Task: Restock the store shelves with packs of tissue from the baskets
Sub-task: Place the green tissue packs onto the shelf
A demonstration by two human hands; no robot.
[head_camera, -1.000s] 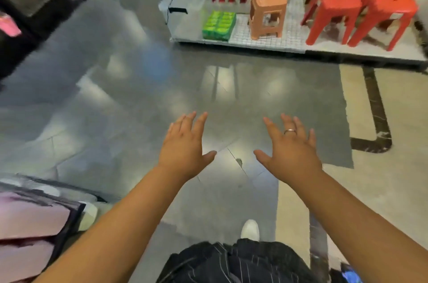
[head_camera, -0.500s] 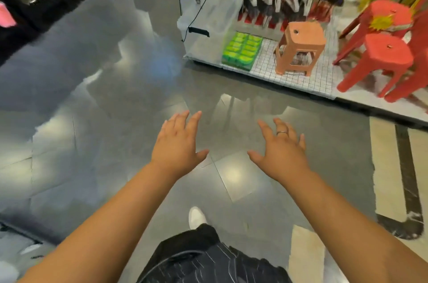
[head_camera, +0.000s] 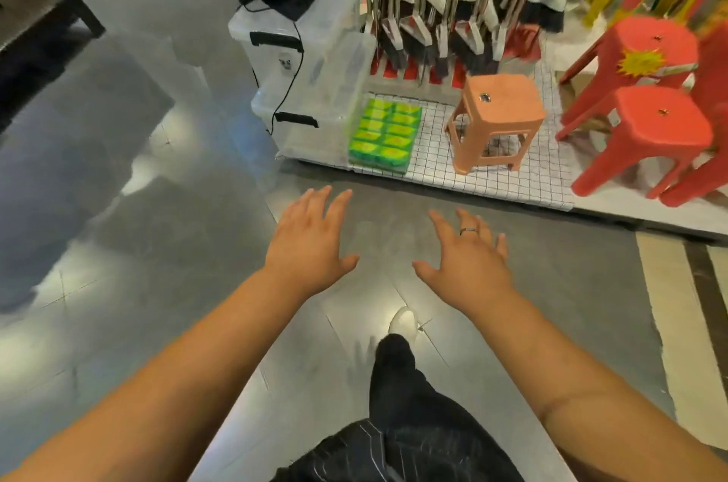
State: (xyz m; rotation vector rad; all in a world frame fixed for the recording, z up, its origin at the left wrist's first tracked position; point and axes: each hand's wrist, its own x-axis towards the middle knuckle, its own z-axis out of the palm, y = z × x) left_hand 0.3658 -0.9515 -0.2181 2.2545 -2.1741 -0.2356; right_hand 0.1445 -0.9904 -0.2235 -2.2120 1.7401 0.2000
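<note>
The green tissue pack (head_camera: pixel 384 136) lies flat on the gridded platform (head_camera: pixel 532 182) beside clear bins (head_camera: pixel 315 87), its long axis running away from the person. The left hand (head_camera: pixel 309 245) and right hand (head_camera: pixel 468 265) hover over the floor (head_camera: pixel 118 205), grips slack, fingers spread, empty.

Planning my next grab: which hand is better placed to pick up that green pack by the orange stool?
Probably left. The left hand is open, empty and nearest the green pack; the right hand, also open, sits farther back.
</note>
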